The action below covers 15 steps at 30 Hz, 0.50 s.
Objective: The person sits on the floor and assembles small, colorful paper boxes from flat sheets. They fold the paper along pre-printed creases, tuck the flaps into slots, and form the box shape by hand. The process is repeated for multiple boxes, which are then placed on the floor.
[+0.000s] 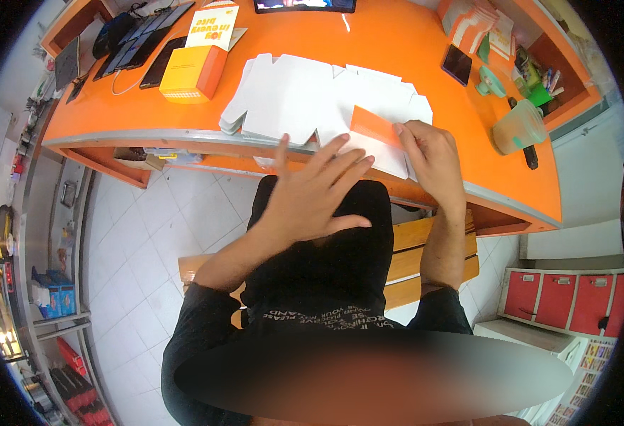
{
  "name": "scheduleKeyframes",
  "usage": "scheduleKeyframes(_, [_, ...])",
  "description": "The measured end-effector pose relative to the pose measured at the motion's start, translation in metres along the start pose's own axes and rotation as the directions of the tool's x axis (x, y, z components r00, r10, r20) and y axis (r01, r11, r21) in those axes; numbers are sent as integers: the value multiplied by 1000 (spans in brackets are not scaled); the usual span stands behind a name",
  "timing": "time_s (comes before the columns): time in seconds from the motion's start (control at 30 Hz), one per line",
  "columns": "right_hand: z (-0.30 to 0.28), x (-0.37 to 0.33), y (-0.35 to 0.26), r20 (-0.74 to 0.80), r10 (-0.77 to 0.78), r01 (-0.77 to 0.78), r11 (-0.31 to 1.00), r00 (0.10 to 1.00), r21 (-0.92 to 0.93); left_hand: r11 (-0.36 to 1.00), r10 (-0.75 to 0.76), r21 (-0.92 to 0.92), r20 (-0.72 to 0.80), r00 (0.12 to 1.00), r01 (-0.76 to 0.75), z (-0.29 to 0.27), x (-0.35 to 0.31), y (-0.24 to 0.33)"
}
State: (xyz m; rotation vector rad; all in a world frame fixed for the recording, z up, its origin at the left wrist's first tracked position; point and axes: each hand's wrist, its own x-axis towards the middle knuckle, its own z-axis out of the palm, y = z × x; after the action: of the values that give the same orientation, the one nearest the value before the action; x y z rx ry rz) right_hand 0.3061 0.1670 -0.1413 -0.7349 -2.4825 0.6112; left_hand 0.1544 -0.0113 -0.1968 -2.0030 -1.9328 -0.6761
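A stack of flat white cardboard box blanks (294, 92) with notched edges lies at the front of the orange desk (291, 35). My right hand (434, 160) is at the near right of the stack, thumb and fingers closed on a cardboard flap (374, 128). The flap shows an orange face, with a white part hanging over the desk's edge below it. Whether it belongs to the top blank or is a separate piece, I cannot tell. My left hand (308, 199) hovers over my lap in front of the stack, fingers spread, holding nothing.
A folded yellow-and-orange box (193, 71) stands left of the stack, near dark phones or tablets (141, 42). Rightward are a phone (457, 65), a green tape dispenser-like item (491, 82) and a translucent plastic cup (519, 128). A screen (305, 6) stands at the back.
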Motion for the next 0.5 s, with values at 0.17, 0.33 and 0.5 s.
scheduleKeyframes(0.17, [7,-11,-7,-645,-158,135,987,748,-85,986,-129,103,-49,990,134,17,1,27])
scheduleKeyframes(0.33, [12,-50,-34,-462,-505,543,838,729,-60,445,-231,-885,35,972,137,32,-29,4])
scheduleKeyframes(0.5, [34,-63,-47,-64,-529,529,821,846,213,-48,-454,-913,381,806,405,31,-66,-8])
